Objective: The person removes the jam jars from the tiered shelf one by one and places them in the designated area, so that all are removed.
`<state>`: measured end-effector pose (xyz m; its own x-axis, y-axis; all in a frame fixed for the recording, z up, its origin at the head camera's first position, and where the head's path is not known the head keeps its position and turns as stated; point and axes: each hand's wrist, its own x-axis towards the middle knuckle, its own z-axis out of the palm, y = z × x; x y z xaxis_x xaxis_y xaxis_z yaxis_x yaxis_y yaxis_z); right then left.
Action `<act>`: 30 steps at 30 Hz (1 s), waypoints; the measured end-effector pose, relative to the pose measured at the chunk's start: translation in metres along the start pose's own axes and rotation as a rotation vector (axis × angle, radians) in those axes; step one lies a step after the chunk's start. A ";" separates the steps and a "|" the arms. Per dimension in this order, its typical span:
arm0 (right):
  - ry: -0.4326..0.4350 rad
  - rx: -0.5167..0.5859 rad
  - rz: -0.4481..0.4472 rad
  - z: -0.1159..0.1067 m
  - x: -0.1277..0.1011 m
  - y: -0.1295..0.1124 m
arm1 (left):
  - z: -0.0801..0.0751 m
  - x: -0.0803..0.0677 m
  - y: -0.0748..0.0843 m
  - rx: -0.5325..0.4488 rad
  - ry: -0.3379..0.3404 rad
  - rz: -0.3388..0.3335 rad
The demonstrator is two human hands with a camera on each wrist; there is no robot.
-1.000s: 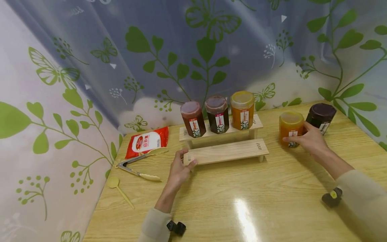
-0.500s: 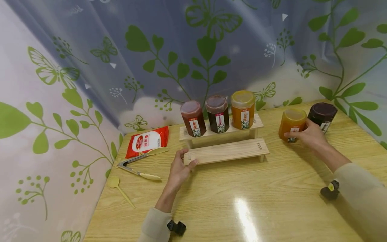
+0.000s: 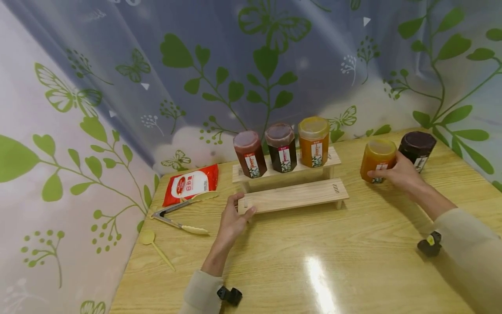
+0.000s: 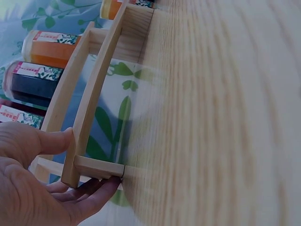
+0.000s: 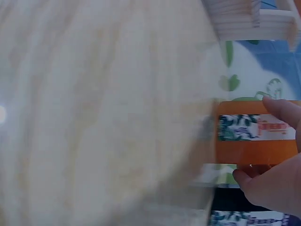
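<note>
Head view. Wooden table fills the lower half of the frame, leaf-print curtain behind it. A two-step wooden rack sits at centre. Three jars stand on its upper step: a red jar, a dark jar and an amber jar. The left hand grips the left end of the lower step, thumb on top, fingers curled under the edge. At right of centre the right hand holds an orange jar, fingers wrapped round its lower part; the jar leans slightly left, off the rack. A black-lidded jar stands just behind it to the right. At left of the frame lie a red packet, tongs and a small spoon.

Left wrist view. The left hand is at lower left; the thumb lies on the rack and the fingers curl beneath its end piece. Jars show sideways at upper left.

Right wrist view. The orange jar lies across the right of the frame, with its label showing. The right hand is pinching it, one finger above and the others below. Table blurred.
</note>
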<state>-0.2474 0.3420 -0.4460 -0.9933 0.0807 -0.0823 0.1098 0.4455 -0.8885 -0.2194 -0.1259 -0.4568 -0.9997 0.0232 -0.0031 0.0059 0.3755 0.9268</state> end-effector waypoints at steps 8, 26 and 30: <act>0.022 -0.026 -0.064 -0.016 0.003 -0.027 | 0.001 0.000 -0.002 -0.008 0.006 -0.008; 0.055 0.145 -0.185 -0.004 -0.001 -0.074 | 0.000 0.001 -0.004 0.004 0.001 0.022; -0.004 0.209 -0.207 0.009 -0.001 -0.086 | 0.000 0.000 -0.003 -0.004 -0.002 0.014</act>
<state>-0.2558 0.2955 -0.3737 -0.9940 0.0034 0.1090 -0.1044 0.2592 -0.9602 -0.2199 -0.1270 -0.4598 -0.9995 0.0299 0.0089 0.0194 0.3715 0.9282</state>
